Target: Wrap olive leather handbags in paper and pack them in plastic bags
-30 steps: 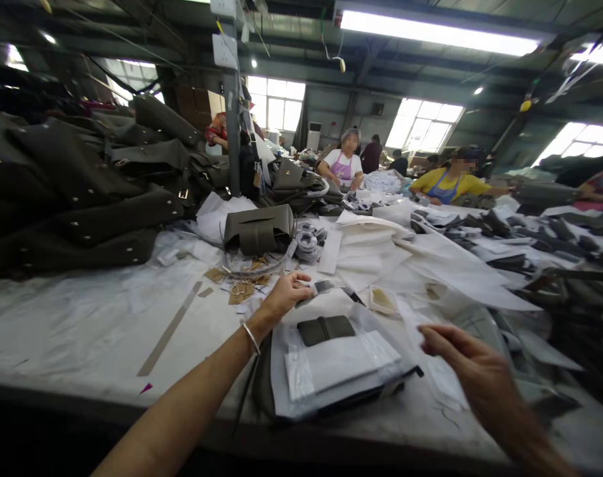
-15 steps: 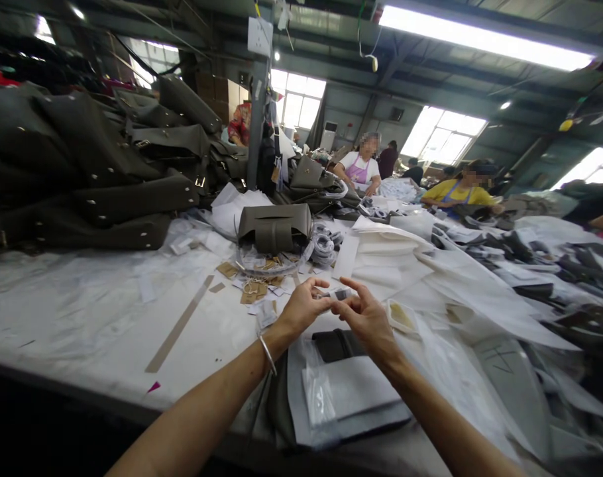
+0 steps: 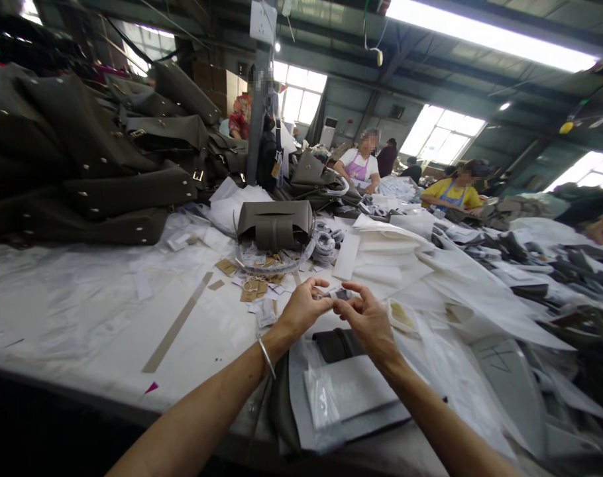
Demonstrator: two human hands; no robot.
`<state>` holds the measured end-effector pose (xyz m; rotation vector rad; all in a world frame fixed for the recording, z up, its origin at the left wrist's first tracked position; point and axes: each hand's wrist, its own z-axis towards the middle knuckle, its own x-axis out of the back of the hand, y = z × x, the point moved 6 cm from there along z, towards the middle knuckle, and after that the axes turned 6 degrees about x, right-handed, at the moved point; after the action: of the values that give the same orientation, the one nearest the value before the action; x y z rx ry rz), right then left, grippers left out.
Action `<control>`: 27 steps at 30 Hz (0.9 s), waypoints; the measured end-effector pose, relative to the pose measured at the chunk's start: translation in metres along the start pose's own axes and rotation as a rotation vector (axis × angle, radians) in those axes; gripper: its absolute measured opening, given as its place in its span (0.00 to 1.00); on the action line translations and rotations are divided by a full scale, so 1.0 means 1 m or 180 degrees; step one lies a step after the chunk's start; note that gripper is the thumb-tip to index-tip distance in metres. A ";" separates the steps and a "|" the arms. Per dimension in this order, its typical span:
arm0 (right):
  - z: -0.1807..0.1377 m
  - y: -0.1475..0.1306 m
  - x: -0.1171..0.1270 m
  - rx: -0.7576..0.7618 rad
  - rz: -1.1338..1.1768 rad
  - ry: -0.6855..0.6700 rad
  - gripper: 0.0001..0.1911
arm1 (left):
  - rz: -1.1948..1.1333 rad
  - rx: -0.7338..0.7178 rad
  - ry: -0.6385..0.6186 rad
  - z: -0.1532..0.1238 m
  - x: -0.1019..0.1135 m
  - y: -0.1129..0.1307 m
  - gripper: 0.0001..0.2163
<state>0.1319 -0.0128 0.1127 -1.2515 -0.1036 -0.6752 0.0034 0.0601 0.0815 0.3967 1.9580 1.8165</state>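
With both the left hand [image 3: 304, 306] and right hand [image 3: 366, 317] pinched shut on the small dark tag [image 3: 340, 293] (above the white bench [image 3: 83, 318]), a light fingertip hold seems best.

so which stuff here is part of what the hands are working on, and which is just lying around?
In hand:
- left hand and right hand pinch a small packet between them
- dark wallet and white sleeve just below

Lying about:
- grey bag
- brown tags
- stacked bags
- white sheets
- cardboard strip
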 end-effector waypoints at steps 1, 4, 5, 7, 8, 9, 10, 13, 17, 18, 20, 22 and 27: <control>-0.001 -0.001 0.000 0.0016 -0.0025 -0.0004 0.25 | -0.0027 0.0022 -0.0003 0.000 0.000 0.000 0.23; -0.003 -0.003 0.001 0.0064 -0.0062 0.0003 0.24 | -0.0090 0.0082 -0.0073 -0.001 -0.002 0.002 0.23; -0.004 -0.003 0.002 0.0087 -0.0081 0.0003 0.23 | -0.0105 0.0107 -0.0105 -0.001 -0.003 0.003 0.23; -0.006 -0.004 0.002 0.0172 -0.0182 -0.0019 0.23 | -0.0114 0.0153 -0.0162 -0.002 -0.003 0.005 0.23; -0.007 -0.004 0.002 0.0238 -0.0288 -0.0044 0.22 | -0.0109 0.0174 -0.0186 -0.003 -0.003 0.005 0.23; -0.007 -0.004 0.003 0.0317 -0.0432 -0.0067 0.22 | -0.0099 0.0193 -0.0207 -0.004 -0.003 0.006 0.23; -0.007 -0.005 0.004 0.0411 -0.0615 -0.0071 0.22 | -0.0086 0.0204 -0.0222 -0.004 -0.003 0.006 0.22; -0.008 -0.012 0.011 0.0900 -0.1386 0.0046 0.22 | -0.0035 0.0204 -0.0258 -0.005 -0.002 0.007 0.23; -0.010 -0.036 0.011 0.2080 -0.2450 -0.0191 0.15 | 0.0031 0.0210 -0.0302 -0.005 0.001 0.007 0.25; -0.010 -0.042 0.010 0.2316 -0.2629 -0.0294 0.14 | 0.0047 0.0215 -0.0318 -0.005 0.002 0.007 0.25; -0.009 -0.052 0.011 0.2607 -0.2876 -0.0441 0.13 | 0.0081 0.0212 -0.0377 -0.006 0.002 0.009 0.27; -0.005 -0.060 0.008 0.2784 -0.2982 -0.0713 0.16 | 0.0121 0.0192 -0.0484 -0.008 0.001 0.010 0.27; 0.013 -0.064 -0.014 0.2732 -0.3122 -0.1786 0.14 | 0.0249 0.0177 -0.0677 -0.005 -0.004 0.013 0.25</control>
<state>0.0914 -0.0049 0.1647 -0.4452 -1.3902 -0.9298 0.0033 0.0548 0.0954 0.6645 1.8719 1.6921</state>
